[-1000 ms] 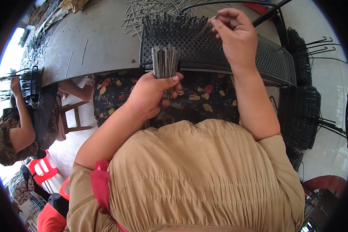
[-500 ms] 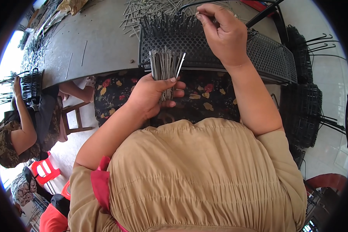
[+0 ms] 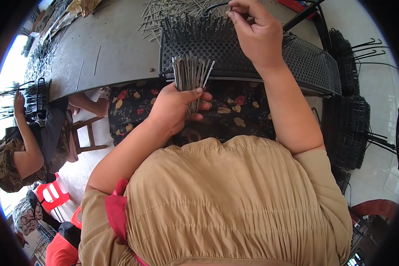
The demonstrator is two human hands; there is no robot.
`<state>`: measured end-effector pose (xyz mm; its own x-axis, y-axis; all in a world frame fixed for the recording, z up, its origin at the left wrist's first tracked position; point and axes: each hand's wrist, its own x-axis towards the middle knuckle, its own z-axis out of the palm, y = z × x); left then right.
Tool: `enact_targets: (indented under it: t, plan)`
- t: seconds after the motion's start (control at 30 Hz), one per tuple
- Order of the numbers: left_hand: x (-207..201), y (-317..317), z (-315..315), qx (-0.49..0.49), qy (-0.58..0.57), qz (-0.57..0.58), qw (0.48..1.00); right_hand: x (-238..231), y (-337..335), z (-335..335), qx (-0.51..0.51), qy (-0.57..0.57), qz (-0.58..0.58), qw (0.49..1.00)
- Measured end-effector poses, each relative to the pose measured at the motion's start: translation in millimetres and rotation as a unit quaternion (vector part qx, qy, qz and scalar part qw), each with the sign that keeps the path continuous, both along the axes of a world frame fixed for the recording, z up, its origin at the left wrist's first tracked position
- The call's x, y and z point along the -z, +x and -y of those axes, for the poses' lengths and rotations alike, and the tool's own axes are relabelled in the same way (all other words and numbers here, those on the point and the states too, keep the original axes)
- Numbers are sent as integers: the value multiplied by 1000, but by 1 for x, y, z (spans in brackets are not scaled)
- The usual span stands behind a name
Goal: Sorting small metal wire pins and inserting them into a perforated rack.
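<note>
Grips a bundle of thin metal strips [image 3: 190, 73] in the left hand [image 3: 181, 102], just in front of the perforated black rack [image 3: 228, 60]! Pinches narrowly with the right hand [image 3: 260, 37] above that rack's far side, can't tell on what; sees loose strips [image 3: 157, 15] on the counter [image 3: 115, 53] behind it.

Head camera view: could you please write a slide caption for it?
Left hand grips a bundle of thin grey strips; right hand reaches over a black perforated rack.

no lettering can be read.
</note>
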<state>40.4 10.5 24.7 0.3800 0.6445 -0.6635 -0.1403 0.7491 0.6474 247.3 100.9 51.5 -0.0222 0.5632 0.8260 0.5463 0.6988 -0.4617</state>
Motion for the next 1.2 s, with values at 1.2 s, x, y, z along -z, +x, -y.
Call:
enact_targets:
  t: [1.2]
  plan:
    - [-8, 5, 4, -31, 104, 30, 994, 13, -15, 66, -163, -438, -176, 866]
